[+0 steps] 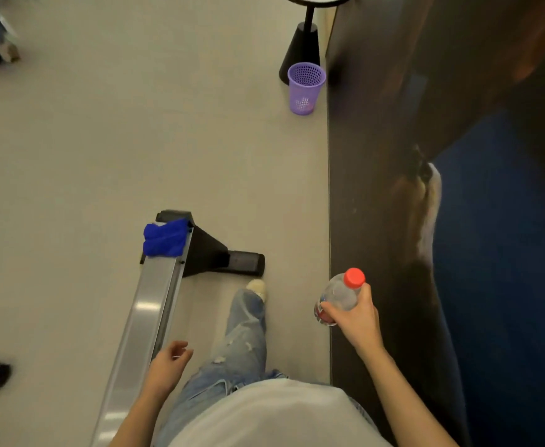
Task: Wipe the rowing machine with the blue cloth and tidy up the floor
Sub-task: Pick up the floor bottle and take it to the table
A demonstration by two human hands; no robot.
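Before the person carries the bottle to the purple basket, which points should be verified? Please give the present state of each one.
1. Grip: ok. The right hand holds the bottle round its body.
2. Cap: ok. The red cap is on.
3. Purple basket: ok. It stands upright by the wall, mouth open.
4. Room inside the basket: cannot tell.
5. Path: ok. No obstacle shows on the floor beyond the machine's black foot.
6. Blue cloth: ok. It rests on the rail end; the left hand is free.
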